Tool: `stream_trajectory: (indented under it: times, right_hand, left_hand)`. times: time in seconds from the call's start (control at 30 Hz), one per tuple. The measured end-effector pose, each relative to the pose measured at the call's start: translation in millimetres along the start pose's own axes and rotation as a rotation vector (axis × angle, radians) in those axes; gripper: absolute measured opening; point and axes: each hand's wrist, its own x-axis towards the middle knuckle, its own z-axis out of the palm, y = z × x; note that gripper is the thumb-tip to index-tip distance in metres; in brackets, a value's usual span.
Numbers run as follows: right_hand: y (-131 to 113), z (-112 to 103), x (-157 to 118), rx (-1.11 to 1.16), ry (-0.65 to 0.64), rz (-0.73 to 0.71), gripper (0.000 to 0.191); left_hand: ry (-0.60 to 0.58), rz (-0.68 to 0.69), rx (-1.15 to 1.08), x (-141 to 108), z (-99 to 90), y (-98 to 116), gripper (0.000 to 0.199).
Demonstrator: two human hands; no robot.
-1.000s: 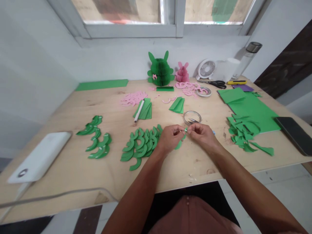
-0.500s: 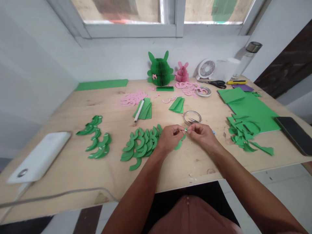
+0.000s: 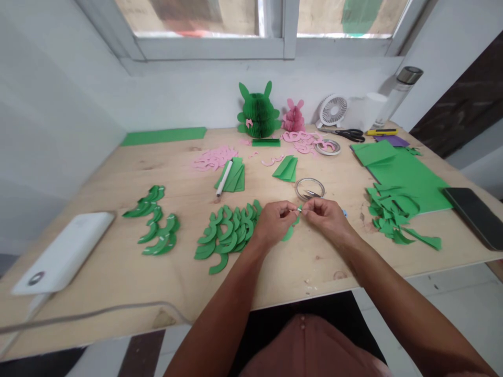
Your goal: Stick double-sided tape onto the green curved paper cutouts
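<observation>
The left hand (image 3: 277, 222) and the right hand (image 3: 328, 219) are found nearly meeting over the worktop (image 3: 288, 275), thumb and forefinger of each pinched closed on a green paper piece (image 3: 288, 234), which is partly hidden by the fingers. A short white strip (image 3: 299, 210) is seen at the fingertips; which hand has hold of the strip itself cannot be told. The piece is located to the right of the heaped green arcs (image 3: 236, 230) and just on the near side of the metal ring (image 3: 310, 180) and snips (image 3: 313, 194).

In this assessment, the paper is best steadied by the left fingertips close to the strip, so that the thin arc is not bent or creased. The strip's edge should be worked by the right fingertips with a light, low pull, since tearing or lifting of the paper could result from a sharp tug. Wrists are best supported on the worktop for fine control.
</observation>
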Motion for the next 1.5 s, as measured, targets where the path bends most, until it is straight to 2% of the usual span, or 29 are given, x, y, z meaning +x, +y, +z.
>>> stream_trajectory:
  times: [0.5, 0.77, 1.23, 1.5]
  right_hand:
    - [-2, 0, 0, 0.008, -0.021, -0.007, 0.022]
    - [-1, 0, 0, 0.004, -0.014, -0.002, 0.020]
    - [-9, 1, -1, 0.036, -0.006, 0.054, 0.018]
    - [-9, 2, -2, 0.090, 0.017, 0.080, 0.020]
  left_hand:
    - [0.000, 0.050, 0.074, 2, -0.4, -2, 0.020]
    - [0.042, 0.096, 0.150, 5, 1.0, -7, 0.020]
    - [0.066, 0.143, 0.128, 9, 1.4, -16, 0.020]
    - [0.081, 0.137, 0.086, 6, 2.9, -10, 0.017]
